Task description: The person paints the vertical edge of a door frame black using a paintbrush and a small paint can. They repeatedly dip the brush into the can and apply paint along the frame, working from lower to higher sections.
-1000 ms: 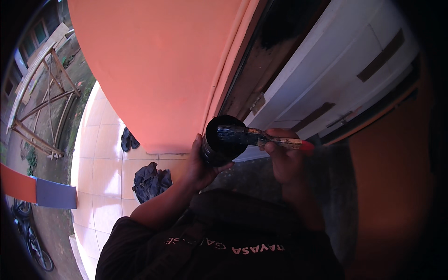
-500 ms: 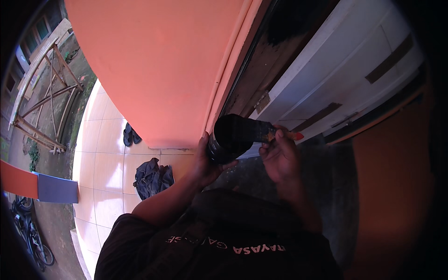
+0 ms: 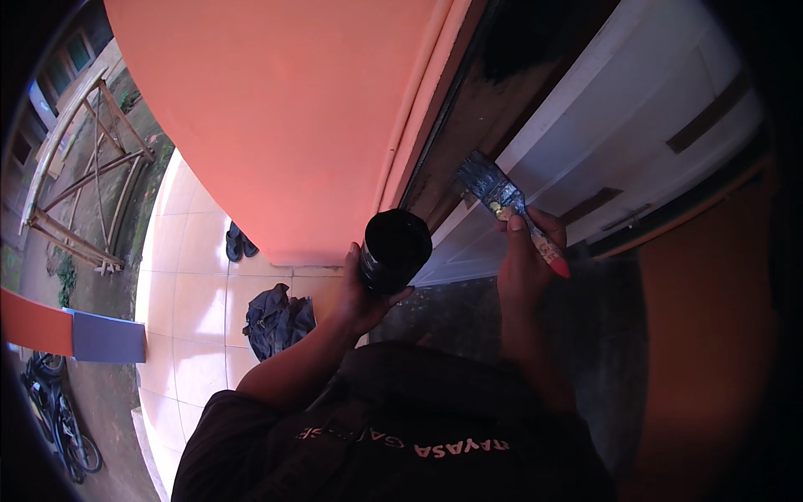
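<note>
Left hand (image 3: 361, 299) grips cylindrical black open-topped can (image 3: 396, 253). Right hand (image 3: 523, 258) grips flat, red-tipped, dark-bristled paintbrush (image 3: 504, 197) near brown wooden door frame (image 3: 468, 121).

The black can (image 3: 395, 253) hides part of the left hand (image 3: 365, 306).

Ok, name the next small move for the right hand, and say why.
Probably the right hand should stroke the brush onto the brown part of the frame: its dark-coated bristles point that way, the black patch stops short of it, and the left hand holds the open can close by.
</note>
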The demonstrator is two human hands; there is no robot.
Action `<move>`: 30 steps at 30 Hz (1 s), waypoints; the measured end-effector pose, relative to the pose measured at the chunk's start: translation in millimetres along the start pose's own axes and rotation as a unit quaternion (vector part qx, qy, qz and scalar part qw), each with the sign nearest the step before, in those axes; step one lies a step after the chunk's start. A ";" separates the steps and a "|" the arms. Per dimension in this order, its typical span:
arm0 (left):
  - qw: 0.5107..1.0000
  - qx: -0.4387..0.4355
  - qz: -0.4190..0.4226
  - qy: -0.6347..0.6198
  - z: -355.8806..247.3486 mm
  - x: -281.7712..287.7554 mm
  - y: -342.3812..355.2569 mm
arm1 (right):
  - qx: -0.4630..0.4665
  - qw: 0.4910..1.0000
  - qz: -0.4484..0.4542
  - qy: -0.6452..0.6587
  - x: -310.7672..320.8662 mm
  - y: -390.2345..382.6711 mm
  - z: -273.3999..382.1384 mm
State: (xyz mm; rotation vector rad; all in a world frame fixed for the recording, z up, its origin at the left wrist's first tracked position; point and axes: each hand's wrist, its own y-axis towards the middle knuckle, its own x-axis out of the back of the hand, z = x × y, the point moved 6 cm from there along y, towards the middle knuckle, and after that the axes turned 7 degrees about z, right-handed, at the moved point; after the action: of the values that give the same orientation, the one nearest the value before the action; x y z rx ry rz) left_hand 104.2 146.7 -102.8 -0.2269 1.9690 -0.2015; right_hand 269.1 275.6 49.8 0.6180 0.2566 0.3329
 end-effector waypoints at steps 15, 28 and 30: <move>0.999 -0.033 -0.020 -0.022 -16.4 51.0 -38.6 | 0.217 0.895 0.173 -0.351 -37.7 -21.6 -67.7; 0.998 -0.043 -0.022 -0.026 -26.0 42.7 -48.2 | 0.480 0.816 -0.011 -0.320 -65.0 81.5 66.7; 0.999 -0.039 -0.011 -0.019 -25.1 44.3 -48.3 | 0.443 0.822 0.024 -0.358 -60.9 71.9 42.0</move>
State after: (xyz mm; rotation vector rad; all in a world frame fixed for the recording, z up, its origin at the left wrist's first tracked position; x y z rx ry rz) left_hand 67.1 89.8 -120.4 -0.3010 1.9400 -0.1345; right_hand 211.0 285.7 134.5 1.6261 -0.3722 -0.0164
